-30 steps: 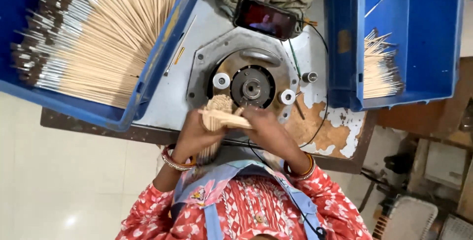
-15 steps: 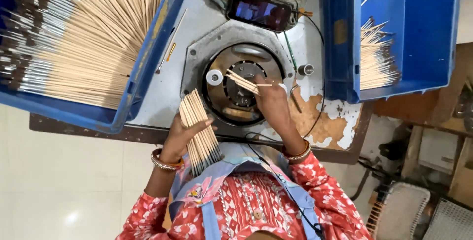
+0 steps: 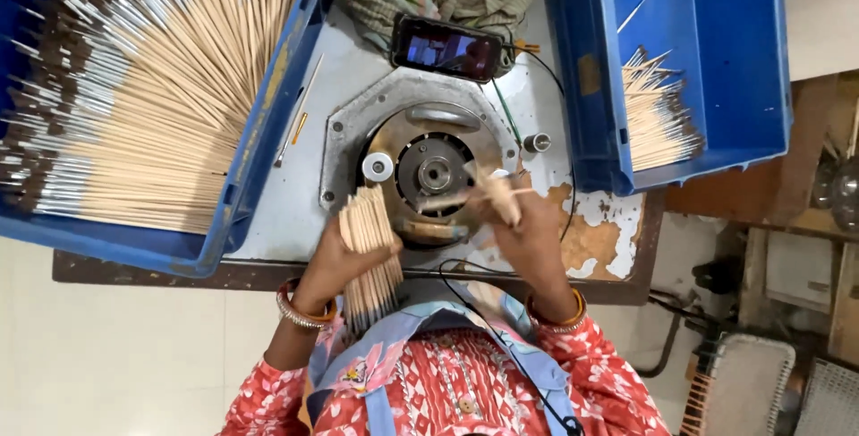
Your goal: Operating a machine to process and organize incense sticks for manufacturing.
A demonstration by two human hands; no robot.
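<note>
My left hand [image 3: 335, 266] grips a thick bundle of thin wooden sticks [image 3: 369, 226], held upright at the near edge of the round metal machine [image 3: 434, 172]. My right hand [image 3: 523, 230] holds a few sticks [image 3: 488, 190] fanned between its fingers, just right of the machine's dark centre hub and over its rim. The two hands are a short way apart, both in front of my chest.
A large blue crate [image 3: 268, 123] at the left holds several long sticks with dark coated ends. A second blue crate [image 3: 599, 132] at the right holds a small pile of sticks [image 3: 658, 118]. A phone [image 3: 446, 48] lies behind the machine with a cable. Folded cloth sits behind it.
The bundle first sat between both hands at the machine. My left hand then drew it down and left, and my right hand took a few sticks over the hub, now nearer the right rim.
</note>
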